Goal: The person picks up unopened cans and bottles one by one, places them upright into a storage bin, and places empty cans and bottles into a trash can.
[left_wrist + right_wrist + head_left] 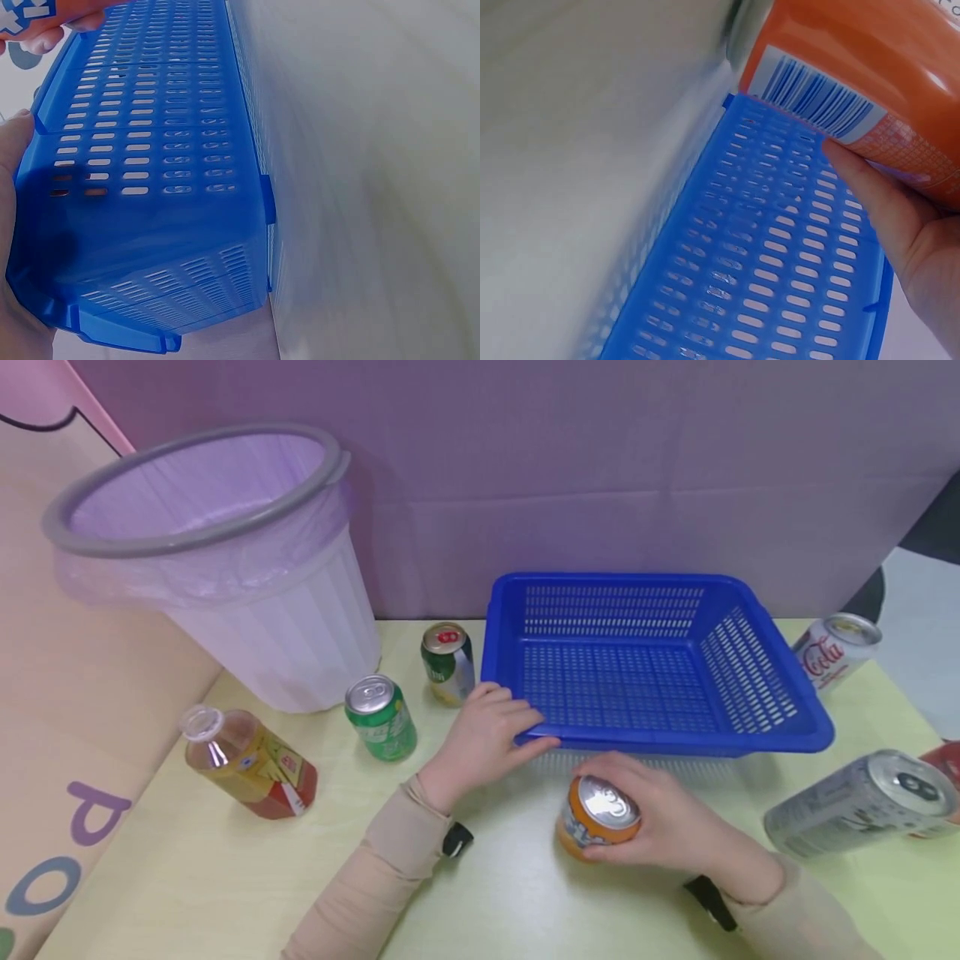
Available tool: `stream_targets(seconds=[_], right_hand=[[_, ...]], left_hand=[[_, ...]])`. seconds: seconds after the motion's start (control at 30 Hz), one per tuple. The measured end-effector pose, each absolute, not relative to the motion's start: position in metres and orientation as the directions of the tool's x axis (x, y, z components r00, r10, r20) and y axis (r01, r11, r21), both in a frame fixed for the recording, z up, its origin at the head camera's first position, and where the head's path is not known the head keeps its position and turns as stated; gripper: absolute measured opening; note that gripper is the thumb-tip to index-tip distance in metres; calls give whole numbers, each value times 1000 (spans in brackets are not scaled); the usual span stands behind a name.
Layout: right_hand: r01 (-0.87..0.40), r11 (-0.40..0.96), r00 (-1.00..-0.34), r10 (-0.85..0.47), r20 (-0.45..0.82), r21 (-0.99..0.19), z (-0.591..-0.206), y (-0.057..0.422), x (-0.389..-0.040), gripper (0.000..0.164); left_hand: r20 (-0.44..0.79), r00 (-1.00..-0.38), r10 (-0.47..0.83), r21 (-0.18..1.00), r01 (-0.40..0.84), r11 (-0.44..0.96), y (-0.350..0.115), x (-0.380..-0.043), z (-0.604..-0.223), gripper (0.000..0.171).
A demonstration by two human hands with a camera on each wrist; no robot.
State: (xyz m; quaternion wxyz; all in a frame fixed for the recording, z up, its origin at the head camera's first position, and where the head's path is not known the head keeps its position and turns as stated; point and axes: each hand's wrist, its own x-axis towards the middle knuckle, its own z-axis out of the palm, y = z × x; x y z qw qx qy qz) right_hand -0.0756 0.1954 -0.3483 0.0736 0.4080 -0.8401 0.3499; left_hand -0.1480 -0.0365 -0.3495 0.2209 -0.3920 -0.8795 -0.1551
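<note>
An orange drink can [577,839] stands roughly upright in front of the basket, and my right hand [663,814] grips it from the right side. The right wrist view shows the barcode on the orange can [817,94], with a finger along its side. Whether its base touches the table cannot be told. My left hand [483,735] holds the front left corner of the blue plastic basket [660,739] by its rim. No item shows inside the basket. Its slotted side wall [142,217] fills much of the left wrist view.
A green can [382,727], a dark green and gold can [448,668] and a tea-coloured bottle [255,768] stand left, near a lined white bin [300,627]. On the right are a white cola can [832,656], a tall grey can [847,806] and a partly hidden red can [948,764].
</note>
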Motion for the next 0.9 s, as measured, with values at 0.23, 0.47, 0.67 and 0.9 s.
stream_targets(seconds=[0.23, 0.47, 0.67, 0.9], right_hand=[[-753, 409, -641, -631, 436, -516, -343, 198, -76, 70], [-762, 422, -637, -628, 447, -491, -338, 201, -76, 69], [-777, 406, -623, -612, 488, -482, -335, 205, -76, 69], [-792, 393, -606, -600, 523, -466, -331, 210, -76, 70]], left_hand=[[517, -591, 619, 101, 761, 641, -37, -147, -350, 28], [518, -592, 617, 98, 758, 645, -38, -147, -351, 27], [523, -583, 621, 88, 762, 641, -38, -148, -350, 27], [521, -585, 622, 98, 765, 637, -38, -148, -350, 29]])
